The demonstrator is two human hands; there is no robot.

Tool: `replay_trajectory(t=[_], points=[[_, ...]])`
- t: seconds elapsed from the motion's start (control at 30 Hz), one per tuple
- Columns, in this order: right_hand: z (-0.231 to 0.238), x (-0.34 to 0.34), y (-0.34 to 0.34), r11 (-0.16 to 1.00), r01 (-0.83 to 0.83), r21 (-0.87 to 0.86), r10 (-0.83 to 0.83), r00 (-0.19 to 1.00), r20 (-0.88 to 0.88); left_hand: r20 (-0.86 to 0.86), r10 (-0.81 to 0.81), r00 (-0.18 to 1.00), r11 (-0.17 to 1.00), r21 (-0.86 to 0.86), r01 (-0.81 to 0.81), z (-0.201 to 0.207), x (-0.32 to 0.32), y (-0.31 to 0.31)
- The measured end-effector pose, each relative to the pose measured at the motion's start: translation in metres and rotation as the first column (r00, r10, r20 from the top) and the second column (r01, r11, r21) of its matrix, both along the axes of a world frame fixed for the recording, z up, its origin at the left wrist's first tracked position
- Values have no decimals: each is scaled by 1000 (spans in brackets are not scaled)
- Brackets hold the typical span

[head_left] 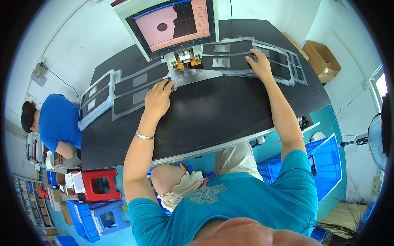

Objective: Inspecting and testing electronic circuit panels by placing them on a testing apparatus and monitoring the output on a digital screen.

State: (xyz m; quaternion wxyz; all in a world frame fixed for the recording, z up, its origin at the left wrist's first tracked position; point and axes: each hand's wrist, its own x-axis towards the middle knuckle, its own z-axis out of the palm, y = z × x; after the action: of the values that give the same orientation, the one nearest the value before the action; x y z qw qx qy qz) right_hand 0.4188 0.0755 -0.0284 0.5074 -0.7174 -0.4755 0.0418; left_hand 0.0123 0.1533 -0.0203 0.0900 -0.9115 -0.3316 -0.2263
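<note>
Thin clear sheets lie on the black tabletop (205, 119) either side of the screened machine (184, 57), left sheet (139, 88) under left hand (158, 98), right sheet (221, 62) under right hand (260, 67). Left grip rests on the sheet's near inner corner, can't tell if pinching; right grip spread, thumb apart from fingers. Probably light, bendy, slick, easily creased or scratched; best taken by opposite borders, off the pale windows (140, 96).
</note>
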Motion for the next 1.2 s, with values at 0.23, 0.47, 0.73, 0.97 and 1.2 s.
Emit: replay_trajectory(t=[0.23, 0.47, 0.73, 0.97, 1.2], points=[[3, 26, -7, 999, 6, 42, -23, 908, 419, -51, -42, 998, 995, -93, 37, 20, 15, -30], [24, 71, -52, 903, 431, 2, -367, 767, 527, 53, -218, 975, 973, -68, 221, 12, 38, -70], [0, 17, -11, 995, 73, 64, -97, 800, 592, 22, -199, 980, 980, 1, 199, -2, 52, -59], [0, 17, -16, 943, 136, -305, 78, 800, 595, 30, -200, 979, 978, -47, 201, 1, 51, -61], [-2, 34, -25, 949, 90, -303, 105, 815, 570, -1, -317, 948, 931, -191, 311, 24, 22, -60]])
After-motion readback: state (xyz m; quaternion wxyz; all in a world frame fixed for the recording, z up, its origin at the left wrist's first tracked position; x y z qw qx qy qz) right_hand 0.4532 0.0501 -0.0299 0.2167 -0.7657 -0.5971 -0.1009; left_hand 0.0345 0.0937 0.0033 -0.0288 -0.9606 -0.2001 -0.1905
